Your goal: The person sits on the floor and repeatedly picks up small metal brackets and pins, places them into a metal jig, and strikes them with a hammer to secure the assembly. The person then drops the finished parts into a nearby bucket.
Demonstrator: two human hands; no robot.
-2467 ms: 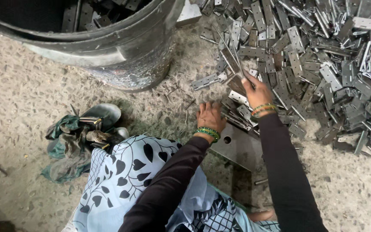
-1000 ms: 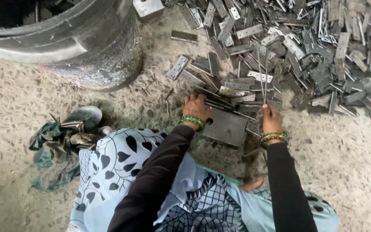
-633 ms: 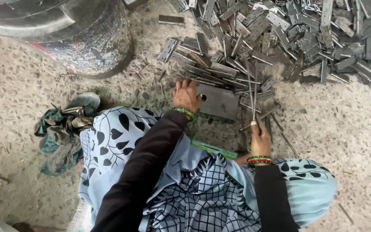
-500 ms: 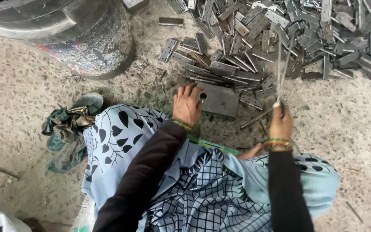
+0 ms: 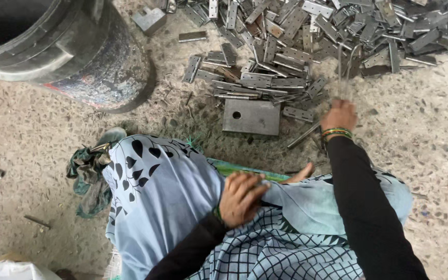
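two hands in view: left hand [image 5: 240, 198], right hand [image 5: 339, 115]. one flat square steel plate [image 5: 251, 117] with one hole. one black barrel [image 5: 63, 49]. one small metal block [image 5: 150, 21] near it. one crumpled green rag [image 5: 85, 171]. one heap of metal hinges [image 5: 307, 36], too many to count. two thin rods [image 5: 344, 70], blurred, so the count is unsure.

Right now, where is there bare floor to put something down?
Bare speckled floor lies right of the right hand, below the heap of metal hinges. More lies left of the knee, between the black drum and the green cloth. Around the square steel plate it is crowded.
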